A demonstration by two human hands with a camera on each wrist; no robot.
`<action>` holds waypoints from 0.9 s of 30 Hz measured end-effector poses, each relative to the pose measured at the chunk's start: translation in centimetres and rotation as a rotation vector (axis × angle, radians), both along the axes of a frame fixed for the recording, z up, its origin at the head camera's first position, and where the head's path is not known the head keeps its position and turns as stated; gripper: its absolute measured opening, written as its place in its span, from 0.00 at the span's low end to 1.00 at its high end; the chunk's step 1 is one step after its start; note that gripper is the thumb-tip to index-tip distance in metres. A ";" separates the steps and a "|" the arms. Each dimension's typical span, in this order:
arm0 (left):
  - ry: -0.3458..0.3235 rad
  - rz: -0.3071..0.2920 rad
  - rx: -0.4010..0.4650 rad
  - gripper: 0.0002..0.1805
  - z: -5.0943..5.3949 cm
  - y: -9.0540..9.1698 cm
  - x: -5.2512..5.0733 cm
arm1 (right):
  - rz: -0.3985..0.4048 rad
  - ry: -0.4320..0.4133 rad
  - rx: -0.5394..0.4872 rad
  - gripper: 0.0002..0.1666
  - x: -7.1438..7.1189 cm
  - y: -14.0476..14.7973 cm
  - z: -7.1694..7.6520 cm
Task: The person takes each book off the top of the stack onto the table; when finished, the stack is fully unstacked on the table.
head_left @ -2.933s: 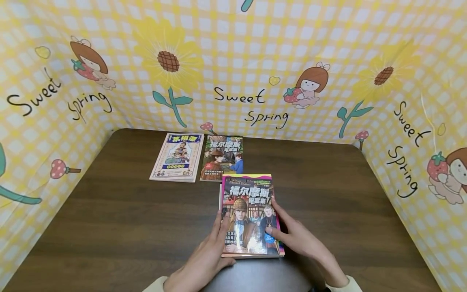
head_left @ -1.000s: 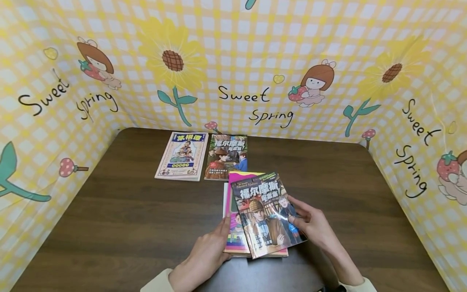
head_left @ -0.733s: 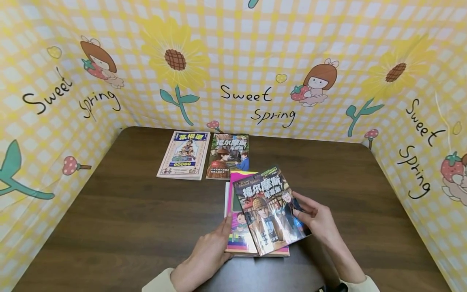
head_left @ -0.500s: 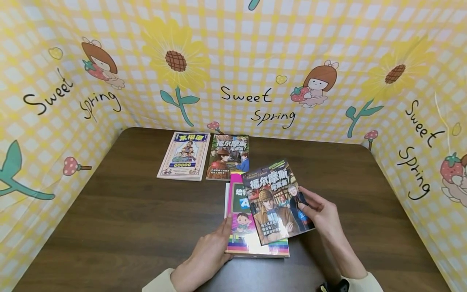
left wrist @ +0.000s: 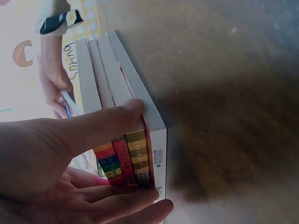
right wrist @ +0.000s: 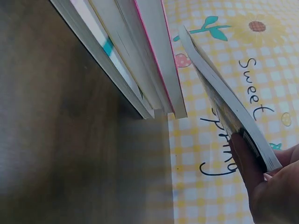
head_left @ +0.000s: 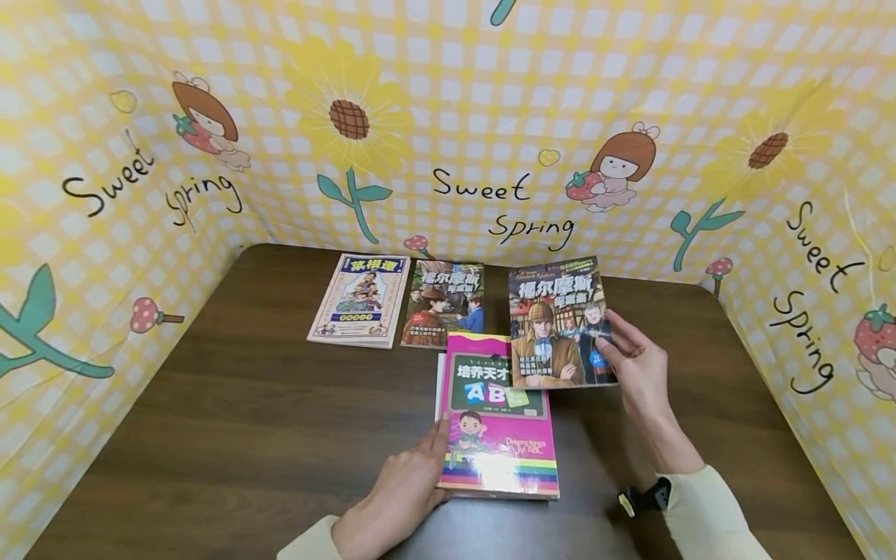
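In the head view, my right hand point(head_left: 640, 381) pinches a comic-style paperback book point(head_left: 560, 323) by its right edge, thumb on the cover. That book is raised, partly covering the upper right corner of a stack of books. A pink ABC book point(head_left: 490, 474) tops the stack. My left hand point(head_left: 409, 482) lies against the stack's lower left corner, straight fingers along the spines and thumb across the near edge. Several spines point(left wrist: 124, 161) show beside the fingers in the left wrist view. The right wrist view shows the lifted book point(right wrist: 229, 102) edge-on, apart from the stack.
Farther back on the brown table point(head_left: 231, 404) lie a white-covered book point(head_left: 360, 299) and a similar comic-style paperback point(head_left: 444, 303), side by side. A yellow checked cloth point(head_left: 483, 101) walls the table's back and sides. A dark watch-like band point(head_left: 644, 498) is at the right wrist.
My right hand has slid the paperback off the stack's top, tilting it, then straightening it while lifting it away to the back right. The pink cover is now exposed. My left hand has stayed at the stack.
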State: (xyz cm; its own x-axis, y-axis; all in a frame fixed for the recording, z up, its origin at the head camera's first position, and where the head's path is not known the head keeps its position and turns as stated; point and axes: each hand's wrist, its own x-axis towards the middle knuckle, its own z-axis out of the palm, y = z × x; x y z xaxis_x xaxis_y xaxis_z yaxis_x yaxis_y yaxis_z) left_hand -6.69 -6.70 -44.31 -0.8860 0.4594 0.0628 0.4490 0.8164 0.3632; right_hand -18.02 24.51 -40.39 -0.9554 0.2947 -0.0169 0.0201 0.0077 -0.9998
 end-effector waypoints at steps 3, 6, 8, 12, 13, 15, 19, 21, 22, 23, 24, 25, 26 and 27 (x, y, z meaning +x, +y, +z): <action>-0.008 -0.003 -0.023 0.53 0.1 0.0 0.0 | -0.025 -0.010 -0.020 0.29 -1.4 -0.2 -0.1; -0.015 -0.002 -0.031 0.53 0.0 0.1 0.0 | -0.036 -0.012 -0.014 0.29 -2.8 -0.5 -0.5; -0.015 -0.001 -0.030 0.53 -0.1 0.1 0.1 | -0.044 -0.010 0.000 0.29 -3.5 -0.8 -0.9; -0.023 -0.001 -0.028 0.53 -0.2 0.1 0.1 | -0.039 -0.018 0.001 0.29 -4.8 -1.2 -1.4; -0.027 -0.001 -0.028 0.52 -0.2 0.1 0.2 | -0.037 -0.021 0.005 0.29 -5.1 -1.2 -1.4; -0.025 0.000 -0.027 0.52 -0.2 0.0 0.2 | -0.038 -0.024 0.002 0.30 -5.6 -1.3 -1.5; -0.021 0.000 -0.024 0.53 -0.1 0.0 0.2 | -0.073 -0.008 -0.019 0.29 -6.6 -1.2 -1.6; -0.027 0.000 -0.023 0.53 -0.1 -0.1 0.2 | -0.094 0.005 -0.036 0.29 -7.0 -1.1 -1.7; -0.027 -0.002 -0.022 0.54 -0.1 -0.1 0.2 | -0.103 0.009 -0.042 0.29 -7.1 -1.1 -1.8; -0.030 -0.003 -0.022 0.54 -0.1 -0.1 0.2 | -0.112 0.011 -0.052 0.29 -7.3 -1.0 -1.8; -0.035 -0.004 -0.023 0.54 0.0 -0.1 0.2 | -0.119 0.011 -0.054 0.29 -7.3 -1.0 -1.8; -0.037 -0.005 -0.023 0.54 0.0 -0.1 0.1 | -0.128 0.011 -0.064 0.29 -7.4 -1.0 -1.8; -0.040 -0.005 -0.025 0.54 0.0 -0.1 0.1 | -0.131 0.011 -0.065 0.29 -7.5 -1.0 -1.8; -0.041 -0.005 -0.025 0.54 0.1 -0.2 0.1 | -0.137 0.013 -0.074 0.29 -7.6 -1.1 -1.7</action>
